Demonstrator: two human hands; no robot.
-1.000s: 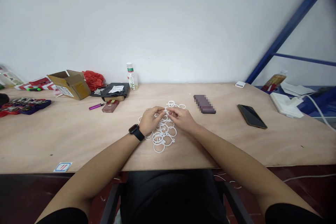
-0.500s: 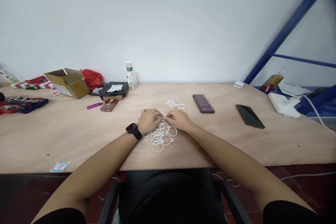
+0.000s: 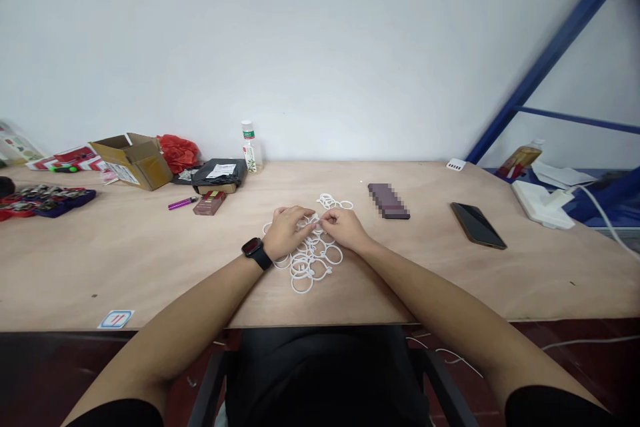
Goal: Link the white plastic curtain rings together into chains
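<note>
White plastic rings with small eyelets, like curtain rings (image 3: 302,283), lie overlapping in a loose pile on the table below and between my hands. My left hand (image 3: 287,233), with a black watch on its wrist, is curled over the pile's upper left; its thumb and forefinger close on one white ring. Facing it, my right hand (image 3: 346,228) pinches the same ring at its right side. The fingertips hide most of that ring. A smaller cluster of white rings (image 3: 327,201) sits just beyond my right hand.
Beyond my right hand lie a blurred dark object (image 3: 389,200) and a phone (image 3: 477,225). To the left are a red pack (image 3: 209,203), a purple pen-like stick (image 3: 183,203), a black parcel (image 3: 220,175), a bottle (image 3: 251,148) and an open carton (image 3: 134,161).
Both hands stay over the pile. The left fingers have spread slightly from the right ones, and a ring at the right of the pile has shifted a little. The view has tilted slightly.
</note>
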